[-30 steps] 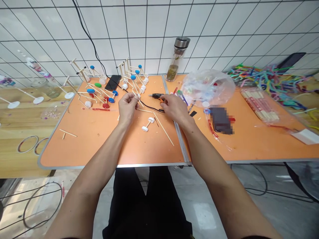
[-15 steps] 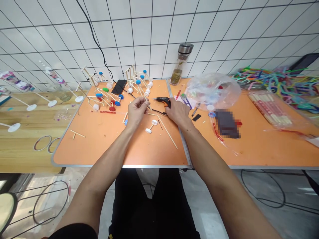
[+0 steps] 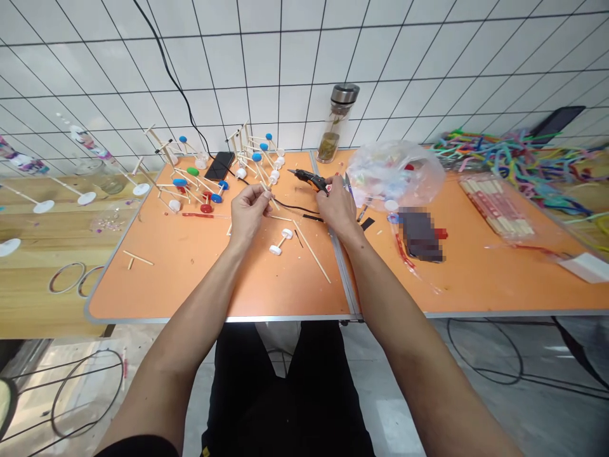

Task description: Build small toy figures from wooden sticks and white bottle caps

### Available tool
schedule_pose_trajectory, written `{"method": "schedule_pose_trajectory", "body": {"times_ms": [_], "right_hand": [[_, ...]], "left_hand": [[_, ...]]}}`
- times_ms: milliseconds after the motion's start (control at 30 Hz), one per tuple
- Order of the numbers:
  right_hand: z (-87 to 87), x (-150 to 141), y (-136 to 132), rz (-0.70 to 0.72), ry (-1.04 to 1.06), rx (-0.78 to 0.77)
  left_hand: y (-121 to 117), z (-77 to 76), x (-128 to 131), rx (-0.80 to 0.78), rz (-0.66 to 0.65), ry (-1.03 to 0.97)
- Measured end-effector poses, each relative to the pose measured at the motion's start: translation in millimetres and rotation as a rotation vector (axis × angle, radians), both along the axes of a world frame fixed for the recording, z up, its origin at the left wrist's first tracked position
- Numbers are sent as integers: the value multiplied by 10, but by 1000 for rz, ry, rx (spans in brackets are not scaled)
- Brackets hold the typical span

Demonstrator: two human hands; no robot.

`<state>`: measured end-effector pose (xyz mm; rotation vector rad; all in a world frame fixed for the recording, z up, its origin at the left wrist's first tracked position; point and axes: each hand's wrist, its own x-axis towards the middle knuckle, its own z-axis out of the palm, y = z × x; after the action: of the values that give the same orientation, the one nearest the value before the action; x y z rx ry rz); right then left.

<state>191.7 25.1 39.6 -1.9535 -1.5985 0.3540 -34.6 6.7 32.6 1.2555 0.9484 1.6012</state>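
Observation:
My left hand (image 3: 246,214) pinches a thin wooden stick (image 3: 269,198) between fingers and thumb, over the orange table (image 3: 200,279). My right hand (image 3: 335,206) holds a black and orange hot glue gun (image 3: 309,180) by its rear, with the nozzle pointing left. A black cord (image 3: 297,208) runs from the gun across the tabletop, passing below the space between my hands. The hands stand apart, and the stick's tip and the nozzle do not touch.
Stick models with blue, red and white wheels (image 3: 190,187) stand at the table's back left, near a black phone (image 3: 219,165). A white-wheeled axle (image 3: 280,242) and a loose stick (image 3: 311,251) lie ahead of me. A plastic bag (image 3: 394,174) and coloured pipe cleaners (image 3: 514,155) lie right.
The glue gun has risen off the table in my right hand, its nozzle swung further left. My left hand has shifted slightly left, and the whole view has shifted a little.

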Motion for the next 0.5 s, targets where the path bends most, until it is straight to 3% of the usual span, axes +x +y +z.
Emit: {"method": "schedule_pose_trajectory", "body": {"times_ms": [300,500], "right_hand": [[-100,-50,96,83,867,80],[-84,-23,74,181,1079,76]], "left_hand": [[22,30,-35,2,19,-58],[21,42,-33,-29,25,-64]]}}
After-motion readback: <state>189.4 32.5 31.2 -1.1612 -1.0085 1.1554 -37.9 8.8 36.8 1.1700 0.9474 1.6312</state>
